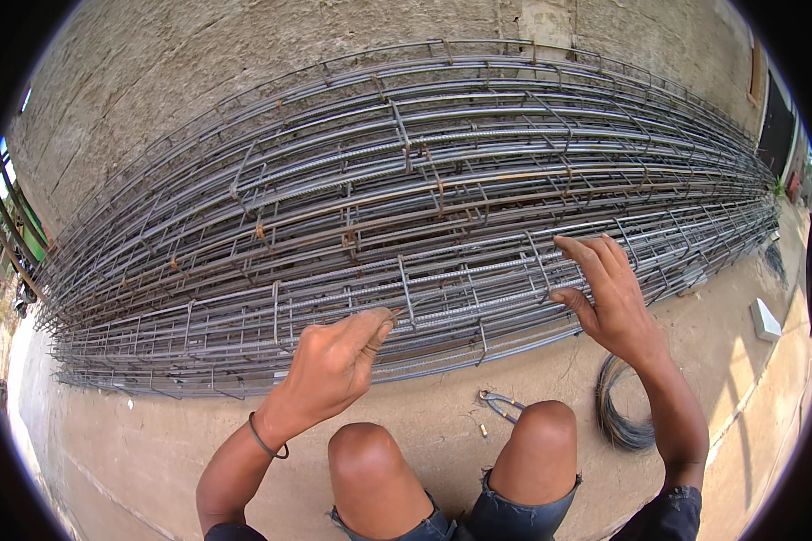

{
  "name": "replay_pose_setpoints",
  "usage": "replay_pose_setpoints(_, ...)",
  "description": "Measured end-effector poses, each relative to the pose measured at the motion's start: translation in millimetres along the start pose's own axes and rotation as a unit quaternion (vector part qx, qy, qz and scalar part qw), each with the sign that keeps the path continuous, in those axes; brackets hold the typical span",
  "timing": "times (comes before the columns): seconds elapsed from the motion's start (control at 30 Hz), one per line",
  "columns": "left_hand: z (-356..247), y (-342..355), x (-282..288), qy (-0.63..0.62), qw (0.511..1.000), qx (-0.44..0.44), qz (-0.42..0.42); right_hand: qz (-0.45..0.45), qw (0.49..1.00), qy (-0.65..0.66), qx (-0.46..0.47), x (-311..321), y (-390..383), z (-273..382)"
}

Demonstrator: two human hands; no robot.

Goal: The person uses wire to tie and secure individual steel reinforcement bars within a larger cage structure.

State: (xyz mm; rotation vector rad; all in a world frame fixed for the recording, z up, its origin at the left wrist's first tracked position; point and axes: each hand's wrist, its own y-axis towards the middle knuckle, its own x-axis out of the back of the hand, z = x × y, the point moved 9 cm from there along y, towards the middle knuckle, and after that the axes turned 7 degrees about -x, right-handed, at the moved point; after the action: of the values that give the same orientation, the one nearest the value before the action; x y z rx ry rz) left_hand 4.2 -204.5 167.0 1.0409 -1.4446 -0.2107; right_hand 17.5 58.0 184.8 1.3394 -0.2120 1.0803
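A long steel rebar cage, made of ribbed bars with square stirrups, lies in front of my knees against a big stack of similar cages. My left hand is at its near side, thumb and fingers pressed together beside a bar; whatever may be in the pinch is too small to make out. Farther right, my right hand has its thumb and fingers apart, close to a stirrup of the front cage, with nothing visible between them.
Pincers with dark handles lie on the concrete ground before my right knee, near a small cigarette-like stub. A coil of dark tie wire rests beside my right forearm. A white block sits at right. Behind the stack rises a rough wall.
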Motion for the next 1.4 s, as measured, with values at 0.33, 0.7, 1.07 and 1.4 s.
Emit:
replay_pose_setpoints(0.33,-10,44,30,-0.15,0.986,0.07,-0.015,-0.3,0.948,-0.039,0.1,29,-7,47)
replay_pose_setpoints(0.7,-94,72,90,0.024,0.993,-0.071,-0.091,-0.188,0.977,-0.012,0.102,45,22,55)
replay_pose_setpoints(1.07,6,28,90,0.069,0.997,0.009,-0.045,0.009,0.96,-0.071,0.27,16,-14,99)
replay_pose_setpoints(1.4,-92,22,67,0.122,0.968,-0.218,0.008,0.185,0.959,0.083,0.197,-52,-10,38)
